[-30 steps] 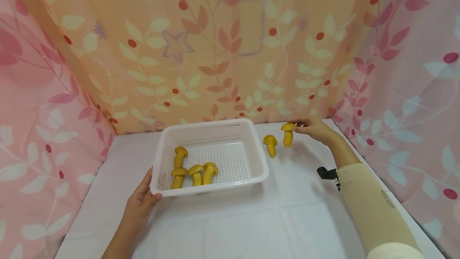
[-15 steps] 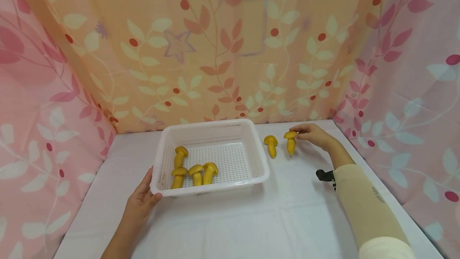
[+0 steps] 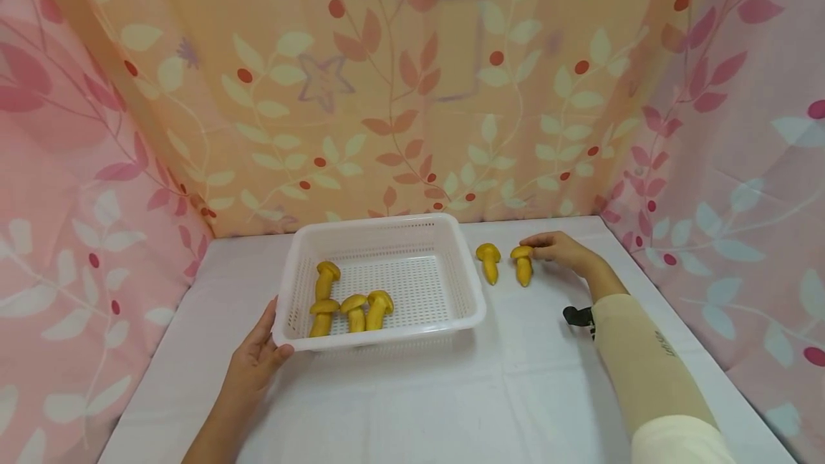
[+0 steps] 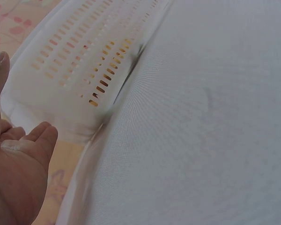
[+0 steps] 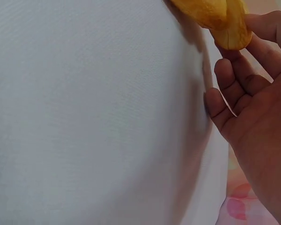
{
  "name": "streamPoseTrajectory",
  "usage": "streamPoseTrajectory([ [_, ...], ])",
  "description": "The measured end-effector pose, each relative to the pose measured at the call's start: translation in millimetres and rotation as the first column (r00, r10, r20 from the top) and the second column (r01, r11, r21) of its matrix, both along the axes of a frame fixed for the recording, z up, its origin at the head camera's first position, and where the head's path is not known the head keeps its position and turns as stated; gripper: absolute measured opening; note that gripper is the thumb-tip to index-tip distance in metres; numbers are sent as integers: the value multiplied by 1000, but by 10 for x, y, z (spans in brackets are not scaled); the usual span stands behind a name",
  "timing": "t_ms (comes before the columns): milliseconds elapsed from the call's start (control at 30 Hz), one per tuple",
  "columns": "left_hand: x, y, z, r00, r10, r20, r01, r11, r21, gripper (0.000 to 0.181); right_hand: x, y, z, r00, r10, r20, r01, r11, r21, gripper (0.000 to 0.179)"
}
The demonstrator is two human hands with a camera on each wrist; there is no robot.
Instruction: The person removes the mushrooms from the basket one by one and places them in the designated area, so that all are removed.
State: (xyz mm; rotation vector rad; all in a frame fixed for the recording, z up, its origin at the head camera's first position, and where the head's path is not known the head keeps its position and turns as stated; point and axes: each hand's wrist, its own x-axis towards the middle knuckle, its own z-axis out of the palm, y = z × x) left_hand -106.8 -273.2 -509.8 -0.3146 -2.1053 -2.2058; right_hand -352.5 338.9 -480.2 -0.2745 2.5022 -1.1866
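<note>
A white plastic basket (image 3: 387,341) with perforated walls stands on the table, and several yellow mushrooms (image 3: 380,308) lie inside along its left and front. My left hand (image 3: 254,360) holds the basket's front left corner, thumb at the front and fingers along the side. In the left wrist view the left hand (image 4: 23,159) is beside the perforated wall. To the right of the basket, my right hand (image 3: 563,250) pinches a yellow mushroom (image 3: 522,267) by its cap. In the right wrist view thumb and fingers meet that mushroom (image 5: 232,28). Another mushroom (image 3: 490,263) lies between it and the basket.
A white cloth covers the table (image 3: 412,407). Patterned curtains (image 3: 412,92) close in the back and both sides. A black device (image 3: 576,316) sits at my right wrist, by the beige sleeve (image 3: 638,356).
My right hand has lowered the pinched mushroom toward the table, to the right of the lying one. The left hand keeps its hold on the basket's corner.
</note>
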Motion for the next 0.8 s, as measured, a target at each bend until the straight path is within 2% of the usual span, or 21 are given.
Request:
streamPoseTrajectory([
  [200,-1,6,11,1000,-9,-1,9,1000,6,81,-34,32,-67,1000,5,22,-5,1000,8,46],
  [467,5,5,32,999,12,31,-12,1000,2,81,-68,15,-88,999,-2,35,2,1000,-6,47],
  [800,13,2,7,1000,21,-13,-21,1000,-19,80,17,-22,-52,1000,-18,6,17,1000,9,51],
])
